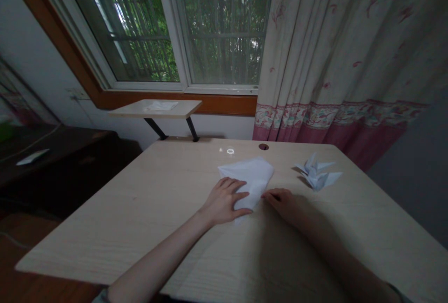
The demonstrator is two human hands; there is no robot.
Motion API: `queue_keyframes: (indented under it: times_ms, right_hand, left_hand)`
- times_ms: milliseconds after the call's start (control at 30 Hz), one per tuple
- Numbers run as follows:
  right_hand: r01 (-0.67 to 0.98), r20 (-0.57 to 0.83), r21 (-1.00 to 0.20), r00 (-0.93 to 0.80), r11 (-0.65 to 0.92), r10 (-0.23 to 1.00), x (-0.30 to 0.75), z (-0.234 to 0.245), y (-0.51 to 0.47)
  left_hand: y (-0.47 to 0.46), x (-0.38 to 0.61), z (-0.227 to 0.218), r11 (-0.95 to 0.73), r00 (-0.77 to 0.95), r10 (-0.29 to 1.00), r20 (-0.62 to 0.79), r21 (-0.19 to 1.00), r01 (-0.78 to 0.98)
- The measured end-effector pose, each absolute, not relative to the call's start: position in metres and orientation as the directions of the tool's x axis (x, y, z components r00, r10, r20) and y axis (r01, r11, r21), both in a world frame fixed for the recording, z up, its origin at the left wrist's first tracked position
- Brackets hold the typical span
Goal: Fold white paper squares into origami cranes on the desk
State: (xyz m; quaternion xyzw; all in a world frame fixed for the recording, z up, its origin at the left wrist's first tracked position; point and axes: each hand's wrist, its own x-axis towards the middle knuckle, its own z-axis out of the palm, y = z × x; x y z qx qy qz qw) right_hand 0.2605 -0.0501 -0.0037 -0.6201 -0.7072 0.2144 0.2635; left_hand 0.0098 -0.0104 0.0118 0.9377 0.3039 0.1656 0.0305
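A white sheet of folded paper [257, 172], kite-like in outline, lies on the desk with its narrow end toward me. Across its left side rests my left hand [227, 199], flat and with the fingers spread. At the lower right edge of the paper, the thumb and forefinger of my right hand [280, 200] are pinched together, the other fingers curled in. How much of the edge sits between those fingertips is hard to make out. To the right of the paper stand two folded white paper cranes [319, 179], close together.
The pale wooden desk [157, 200] has a round cable hole [263, 147] near its back edge. A small raised shelf [136, 107] at the back left bears some white paper [161, 106]. Behind are a window and a floral curtain [315, 60]. A dark cabinet [70, 163] stands left.
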Motion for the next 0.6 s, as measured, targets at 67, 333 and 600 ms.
queue_keyframes:
  times_ms: [67, 333, 600]
  right_hand:
    - [0.757, 0.097, -0.638, -0.103, 0.142, 0.990, 0.260, -0.004, -0.050]
    - [0.732, 0.078, -0.661, -0.149, 0.163, 0.986, 0.259, -0.001, -0.054]
    - [0.710, 0.232, -0.638, -0.191, 0.298, 0.954, 0.260, -0.011, -0.057]
  left_hand:
    - [-0.010, 0.009, 0.012, -0.808, 0.757, 0.587, 0.286, 0.154, 0.568]
    - [-0.006, 0.007, 0.011, -0.810, 0.758, 0.585, 0.288, 0.170, 0.561]
    - [-0.001, 0.003, 0.010, -0.803, 0.735, 0.592, 0.330, 0.169, 0.571]
